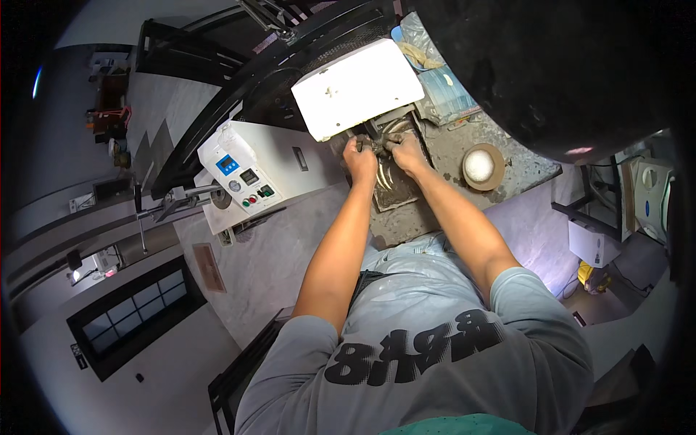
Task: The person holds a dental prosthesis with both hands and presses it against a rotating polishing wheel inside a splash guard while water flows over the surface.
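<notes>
My left hand [360,155] and my right hand [403,153] are side by side over a wet, dirty tray [401,196], just below the near edge of a white cover [359,87]. The fingers of both hands are bent and pinched, with dark grime on them. Between the fingertips is something small and dark that I cannot make out. Pale curved streaks [383,174] show in the tray between my wrists; whether they are objects or wet shine I cannot tell. The machine part under the cover is mostly hidden.
A white control box [255,163] with a blue display and coloured buttons stands to the left. On the grimy worktop [453,148], to the right, sits a round brown bowl [495,183] with something white in it. A blue box [447,94] and plastic bags [423,43] lie farther back.
</notes>
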Motion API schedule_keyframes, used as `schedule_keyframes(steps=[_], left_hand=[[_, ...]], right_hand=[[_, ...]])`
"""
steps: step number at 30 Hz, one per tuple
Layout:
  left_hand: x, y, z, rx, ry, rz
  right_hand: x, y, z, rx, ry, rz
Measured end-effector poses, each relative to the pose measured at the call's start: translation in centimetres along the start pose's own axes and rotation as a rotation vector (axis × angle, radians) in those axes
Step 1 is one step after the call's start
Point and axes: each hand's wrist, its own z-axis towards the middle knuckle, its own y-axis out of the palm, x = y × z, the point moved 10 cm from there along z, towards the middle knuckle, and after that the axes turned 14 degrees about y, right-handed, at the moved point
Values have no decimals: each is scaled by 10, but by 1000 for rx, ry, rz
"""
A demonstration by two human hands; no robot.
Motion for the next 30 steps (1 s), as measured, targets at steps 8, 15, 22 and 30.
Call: schedule_keyframes(steps=[8, 15, 22, 30], left_hand=[[-4, 7, 2, 129, -257, -114], [-20, -14, 17, 128, -141, 125], [-15, -15, 17, 100, -61, 228], [39, -26, -6, 76, 116, 221]], right_hand=[[14, -8, 14, 124, 115, 167], [-8, -2, -16, 79, 241, 110], [-3, 3, 1, -47, 167, 77], [20, 8, 10, -138, -80, -1595]])
